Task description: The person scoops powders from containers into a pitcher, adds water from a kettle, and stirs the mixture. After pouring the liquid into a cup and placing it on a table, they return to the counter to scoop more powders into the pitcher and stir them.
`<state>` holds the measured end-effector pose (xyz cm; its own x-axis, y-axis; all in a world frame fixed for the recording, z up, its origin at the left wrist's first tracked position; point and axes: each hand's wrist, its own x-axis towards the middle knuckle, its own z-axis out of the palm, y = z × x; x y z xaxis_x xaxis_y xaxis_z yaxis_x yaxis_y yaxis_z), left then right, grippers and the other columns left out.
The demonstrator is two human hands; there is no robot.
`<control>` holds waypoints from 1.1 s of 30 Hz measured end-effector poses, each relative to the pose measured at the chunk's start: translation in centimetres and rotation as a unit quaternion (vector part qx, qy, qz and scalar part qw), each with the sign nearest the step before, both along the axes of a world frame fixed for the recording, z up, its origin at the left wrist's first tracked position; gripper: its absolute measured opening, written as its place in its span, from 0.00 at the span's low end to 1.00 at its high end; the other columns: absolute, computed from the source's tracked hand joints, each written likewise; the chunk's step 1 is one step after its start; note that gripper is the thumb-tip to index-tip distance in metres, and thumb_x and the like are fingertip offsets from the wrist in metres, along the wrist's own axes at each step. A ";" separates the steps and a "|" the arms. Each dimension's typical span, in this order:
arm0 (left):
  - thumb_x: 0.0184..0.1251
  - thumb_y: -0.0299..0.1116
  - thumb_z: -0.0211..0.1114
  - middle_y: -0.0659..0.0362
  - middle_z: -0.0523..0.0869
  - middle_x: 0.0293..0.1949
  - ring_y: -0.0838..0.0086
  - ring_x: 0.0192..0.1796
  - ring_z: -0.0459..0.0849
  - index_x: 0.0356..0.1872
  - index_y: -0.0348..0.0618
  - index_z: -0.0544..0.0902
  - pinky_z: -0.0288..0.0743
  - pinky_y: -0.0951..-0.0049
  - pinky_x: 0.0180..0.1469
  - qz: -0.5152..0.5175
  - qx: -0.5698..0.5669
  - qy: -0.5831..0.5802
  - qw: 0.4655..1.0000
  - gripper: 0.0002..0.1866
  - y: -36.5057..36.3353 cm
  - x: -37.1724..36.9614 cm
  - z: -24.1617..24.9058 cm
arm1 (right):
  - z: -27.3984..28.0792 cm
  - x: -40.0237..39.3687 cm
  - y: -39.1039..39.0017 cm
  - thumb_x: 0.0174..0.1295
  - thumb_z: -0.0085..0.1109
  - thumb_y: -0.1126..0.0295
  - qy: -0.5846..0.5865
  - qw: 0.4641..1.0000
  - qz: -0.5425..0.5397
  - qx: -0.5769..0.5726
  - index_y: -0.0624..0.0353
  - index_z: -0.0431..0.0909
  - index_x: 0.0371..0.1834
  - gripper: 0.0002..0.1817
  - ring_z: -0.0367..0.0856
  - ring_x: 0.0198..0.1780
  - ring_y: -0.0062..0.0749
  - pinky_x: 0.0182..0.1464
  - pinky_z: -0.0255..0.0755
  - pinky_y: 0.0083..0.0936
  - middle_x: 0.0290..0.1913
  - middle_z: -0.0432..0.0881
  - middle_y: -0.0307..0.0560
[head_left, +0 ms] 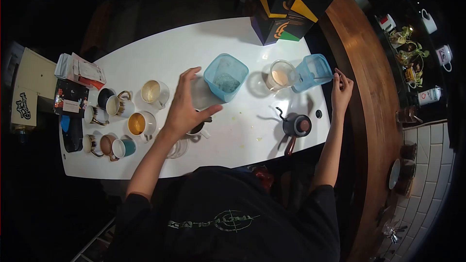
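Note:
My left hand (185, 104) is open, thumb and fingers spread, just to the left of a square blue translucent container (226, 75) with pale contents in its bottom. With closed fingers, my right hand (342, 91) pinches a slim-handled utensil (324, 76) that reaches into a second blue container (306, 78); its far end is hard to make out. A clear glass cup (280, 75) with a pale brown content stands beside that second container. Nearer my body is a small dark pot (296, 125) with a brown lid knob and a wooden handle.
Several mugs, including a white one with yellow inside (141, 124) and a teal one (124, 148), crowd the left of the white table (204, 39). Under my left forearm lie a dark-filled cup (198, 129) and a clear glass (178, 148). Black boxes (286, 7) stand at the back.

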<state>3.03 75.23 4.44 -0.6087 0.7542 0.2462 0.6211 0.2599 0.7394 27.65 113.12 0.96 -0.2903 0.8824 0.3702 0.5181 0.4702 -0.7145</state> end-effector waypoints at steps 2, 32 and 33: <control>0.45 0.53 0.81 0.49 0.62 0.69 0.51 0.70 0.67 0.72 0.47 0.54 0.65 0.50 0.71 0.001 -0.052 0.024 0.998 0.57 1.1 0.2 0.1 | -0.4 -0.2 0.0 0.71 0.58 0.60 -0.003 0.995 0.021 0.098 0.50 0.87 0.50 0.12 0.74 0.41 0.28 0.43 0.72 0.24 0.42 0.71 0.45; 0.32 0.36 0.87 0.45 0.68 0.66 0.49 0.64 0.74 0.71 0.58 0.52 0.72 0.50 0.62 -0.081 0.180 0.197 0.960 0.62 3.5 -0.2 -2.7 | 12.6 -0.2 -14.2 0.78 0.38 0.66 0.303 0.923 0.039 0.235 0.70 0.69 0.45 0.16 0.79 0.34 0.35 0.33 0.78 0.23 0.34 0.77 0.55; 0.32 0.36 0.87 0.45 0.68 0.66 0.49 0.64 0.74 0.71 0.58 0.52 0.72 0.50 0.62 -0.081 0.179 0.200 0.960 0.62 3.4 -0.2 -2.7 | 12.6 -0.3 -14.8 0.78 0.38 0.66 0.305 0.922 0.038 0.234 0.70 0.69 0.45 0.16 0.79 0.34 0.35 0.33 0.78 0.23 0.34 0.77 0.55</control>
